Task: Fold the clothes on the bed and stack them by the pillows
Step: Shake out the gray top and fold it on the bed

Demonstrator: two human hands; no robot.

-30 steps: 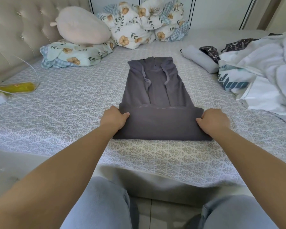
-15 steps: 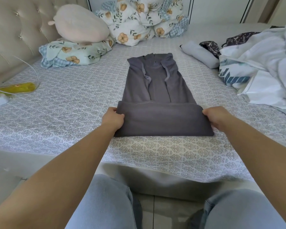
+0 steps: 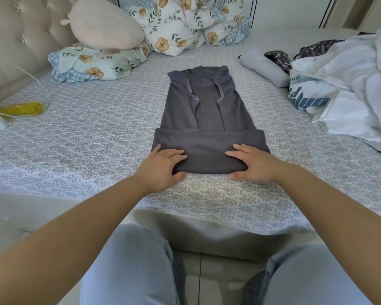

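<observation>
- The left hand [image 3: 161, 165] reaches forward from a straight forearm, fingers laid over the near left end of the grey hoodie's [image 3: 207, 115] folded band, thumb low at the near edge; it holds that fold.
- The right hand [image 3: 250, 164] mirrors it on the near right end, fingers spread across the top of the fold, thumb tucked under the near edge, gripping the cloth.
- The grey hoodie lies flat on the patterned bedsheet [image 3: 86, 133]; its long axis runs straight away from the person, hood end and drawstrings at the far end, bottom hem doubled over at the near end.
- Far left of the hoodie sit the floral pillow [image 3: 92, 64] and pink cushion [image 3: 103, 25].
- Right of the hoodie lies the pile of unfolded clothes [image 3: 343, 84]; a folded grey garment [image 3: 264, 67] lies between them.
</observation>
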